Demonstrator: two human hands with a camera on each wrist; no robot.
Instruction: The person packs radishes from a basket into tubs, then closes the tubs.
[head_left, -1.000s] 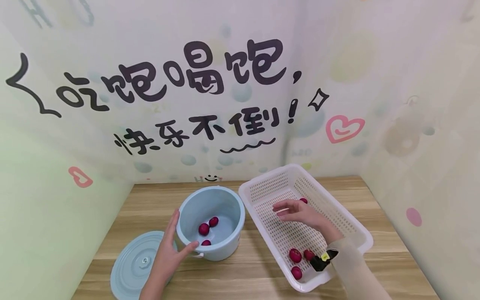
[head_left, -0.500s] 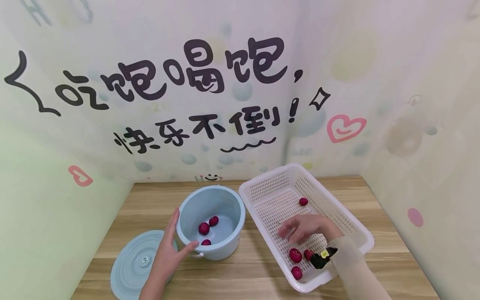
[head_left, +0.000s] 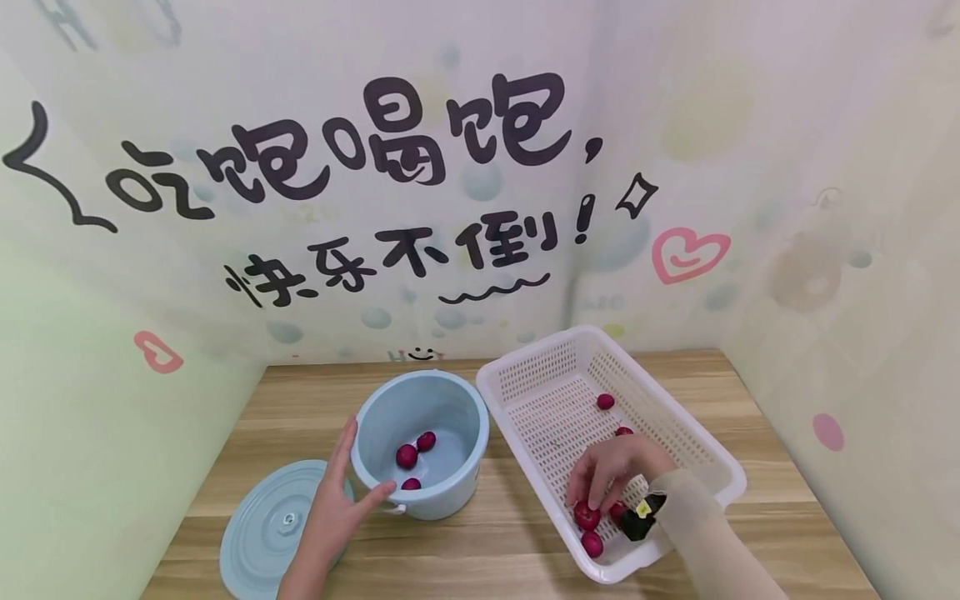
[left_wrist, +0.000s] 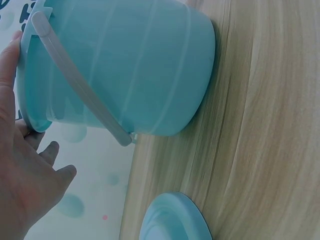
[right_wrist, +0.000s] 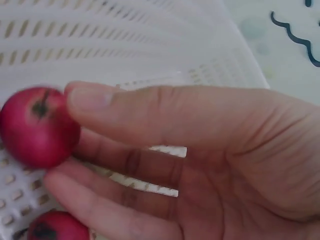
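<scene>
In the head view, the left hand (head_left: pixel 327 517) rests its fingers and thumb against the rim of a light blue bucket (head_left: pixel 457 496), near its left side. Three round red fruits lie inside, one being a dark red fruit (head_left: pixel 407 456). Over the near end of a white perforated basket (head_left: pixel 525 462), the right hand (head_left: pixel 618 468) has its thumb and fingers around a red fruit (head_left: pixel 587 515). Seen from the right wrist, the thumb touches this fruit (right_wrist: pixel 39 127), with fingers on its far side. Another fruit (right_wrist: pixel 57 227) lies below it.
A light blue lid (head_left: pixel 262 529) lies on the wooden table (head_left: pixel 480 554), left of the bucket and partly behind the left forearm. Further fruits sit in the basket, including one toward its far side (head_left: pixel 605 402). Printed walls stand behind and at both sides.
My right hand has moved toward the near end of the basket and down onto a fruit. Another fruit behind the hand has come into view. The left hand stays at the bucket.
</scene>
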